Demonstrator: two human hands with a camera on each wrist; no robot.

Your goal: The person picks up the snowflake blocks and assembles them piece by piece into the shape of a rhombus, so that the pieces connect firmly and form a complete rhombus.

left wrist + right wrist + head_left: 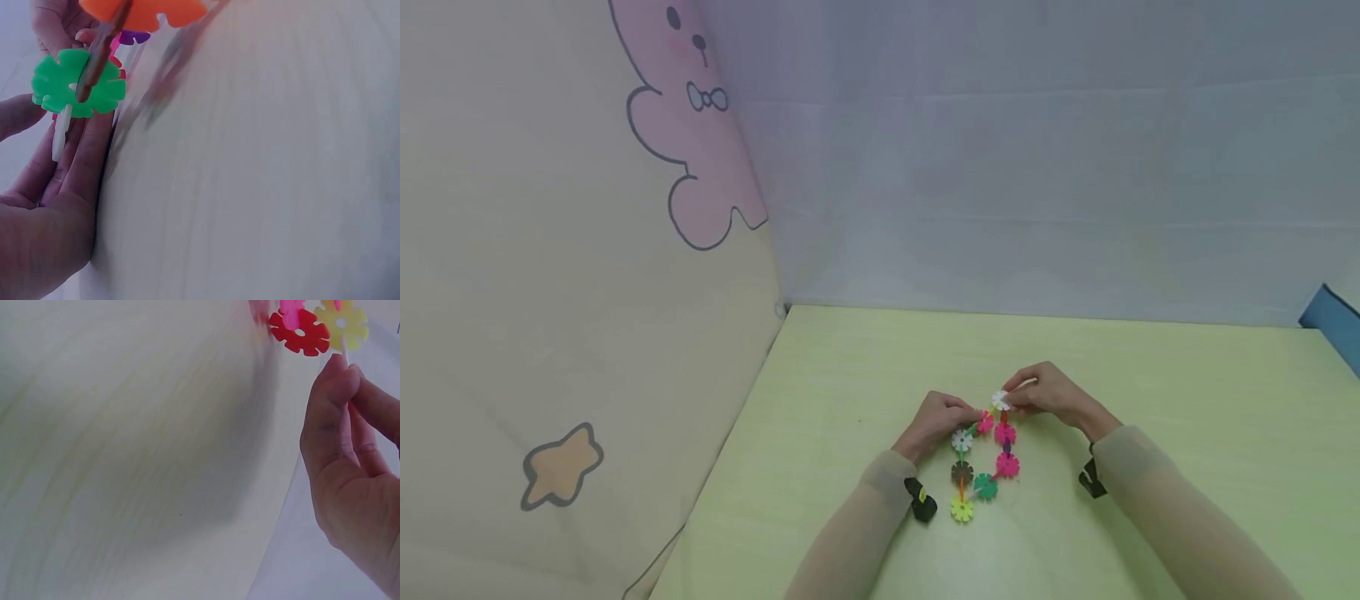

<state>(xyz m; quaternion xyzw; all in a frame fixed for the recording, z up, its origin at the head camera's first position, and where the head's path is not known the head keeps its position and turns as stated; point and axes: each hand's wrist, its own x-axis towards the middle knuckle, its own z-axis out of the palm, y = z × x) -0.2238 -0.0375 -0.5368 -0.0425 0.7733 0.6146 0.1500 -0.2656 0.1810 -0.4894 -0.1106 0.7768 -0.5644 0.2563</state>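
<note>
A loop of colourful notched snowflake discs lies between my two hands in the head view. Its top white disc is pinched by my right hand. At the loop's upper left, my left hand holds a pink disc with thumb and fingers. Down the left side run a second white disc, a brown disc and a yellow disc; a green disc and more pink ones form the other side. The right wrist view shows the white disc edge-on beside a yellow disc and a red disc.
The pale yellow-green table meets a whitish curtain at its back. A cream wall cloth with a pink bear and a star borders the left. Something blue stands at the right edge.
</note>
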